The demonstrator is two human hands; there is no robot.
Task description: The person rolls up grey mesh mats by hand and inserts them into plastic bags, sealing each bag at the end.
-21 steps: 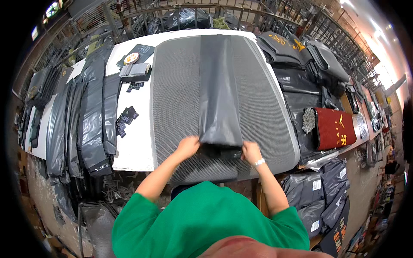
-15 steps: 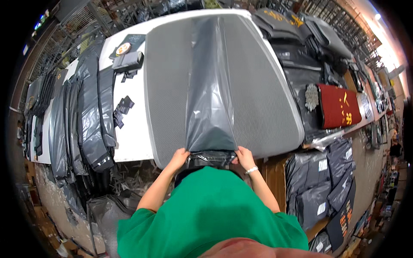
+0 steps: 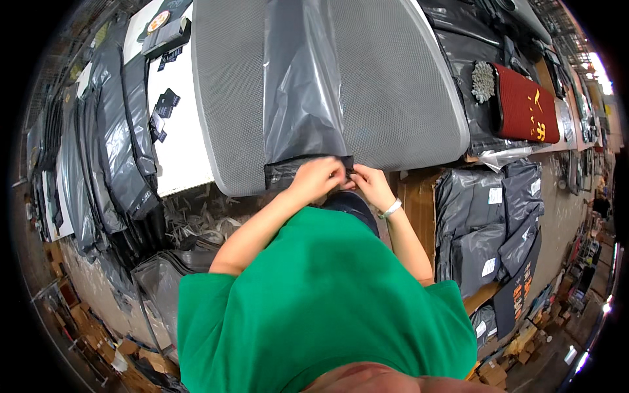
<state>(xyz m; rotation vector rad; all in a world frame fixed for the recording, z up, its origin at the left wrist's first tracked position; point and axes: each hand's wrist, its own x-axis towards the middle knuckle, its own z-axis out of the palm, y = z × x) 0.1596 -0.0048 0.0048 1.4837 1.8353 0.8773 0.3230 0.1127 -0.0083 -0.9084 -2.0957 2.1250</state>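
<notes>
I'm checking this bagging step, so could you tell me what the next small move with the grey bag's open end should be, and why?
Probably draw the pinched strip sideways along the flap. Both hands, the left hand and the right hand, meet at the right corner of the grey poly bag near the edge of the grey mat, and the dark flap to their left looks unfinished.

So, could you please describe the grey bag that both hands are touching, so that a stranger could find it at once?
Start from the big grey mesh mat covering the table. One grey plastic mailer bag lies along its middle, its open end at the near edge, where the left hand and right hand pinch the dark flap. Other grey bags sit in piles beside the table; this one lies alone on the mat.
</notes>
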